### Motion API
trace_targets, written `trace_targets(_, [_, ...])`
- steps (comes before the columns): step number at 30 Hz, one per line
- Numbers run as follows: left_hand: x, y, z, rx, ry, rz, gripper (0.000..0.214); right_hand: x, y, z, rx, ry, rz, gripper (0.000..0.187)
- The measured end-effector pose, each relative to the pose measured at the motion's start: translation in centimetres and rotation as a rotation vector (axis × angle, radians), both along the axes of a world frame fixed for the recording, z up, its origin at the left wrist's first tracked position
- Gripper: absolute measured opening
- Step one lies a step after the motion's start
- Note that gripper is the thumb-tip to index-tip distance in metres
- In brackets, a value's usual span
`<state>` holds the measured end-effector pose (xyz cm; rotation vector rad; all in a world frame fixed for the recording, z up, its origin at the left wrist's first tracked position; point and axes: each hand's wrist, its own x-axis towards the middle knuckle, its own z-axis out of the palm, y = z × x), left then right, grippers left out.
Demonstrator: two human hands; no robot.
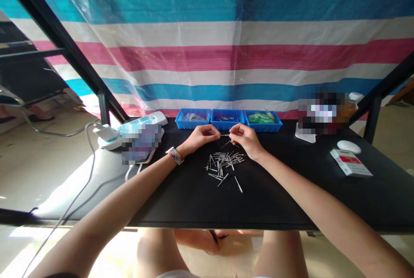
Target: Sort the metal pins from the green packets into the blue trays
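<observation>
Two bare hands meet above a black table [187, 200], pinching a thin metal pin [224, 135] level between them. The left hand [204, 137] has its thumb and finger drawn close together at one end of the pin, and the right hand [246, 139] pinches the other end in the same way. A patterned band [175, 156] circles the left wrist. Nearer the person, between the forearms, lies a loose pile of similar pins [228, 159], crossing one another at many angles, with one single pin [238, 184] apart from it on the near side. Just beyond the hands, three blue trays stand side by side: the left tray [193, 125] seems to hold clear plastic, though it is too small to make out well, the middle tray [227, 127] holds more pins, and the right tray [263, 128] holds green packets. Toward the table's left side rests a white power strip [144, 120] with a plug [106, 131] in it. Well to the right, a white mouse [349, 146] lies just beyond a red and white box [351, 162]. Behind everything hangs a striped sheet [181, 58].
</observation>
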<state>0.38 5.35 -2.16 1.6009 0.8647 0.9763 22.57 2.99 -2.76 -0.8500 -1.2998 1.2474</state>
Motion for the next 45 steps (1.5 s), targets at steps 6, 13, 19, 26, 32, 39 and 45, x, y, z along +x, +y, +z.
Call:
trace_targets(6, [-0.1,0.0,0.1,0.019,0.08,-0.096,0.031,0.0,-0.3,0.3,0.04,-0.043,-0.014,0.028])
trace_targets(13, [0.0,-0.1,0.4,0.05,0.165,-0.141,0.034,0.0,-0.6,0.6,0.051,-0.059,-0.026,0.028])
trace_targets(19, [0.0,-0.3,0.2,0.033,0.118,-0.059,0.038,0.2,-0.4,0.6,0.017,-0.072,-0.027,0.024])
trace_targets(26, [0.1,-0.1,-0.4,-0.006,0.053,-0.028,0.041,0.2,-0.3,0.3,0.014,-0.08,0.008,0.032])
trace_targets(32, [0.2,0.0,-0.4,0.021,0.086,-0.026,0.043,0.1,-0.3,0.0,0.015,-0.076,0.033,0.029])
trace_targets(39, [0.1,0.2,-0.7,0.055,0.086,0.009,0.044,0.1,-0.2,-0.1,0.035,-0.14,0.034,0.025])
trace_targets(45, [0.1,0.1,-0.6,0.055,0.098,-0.012,0.043,0.0,-0.3,-0.3,0.054,-0.161,0.046,0.018])
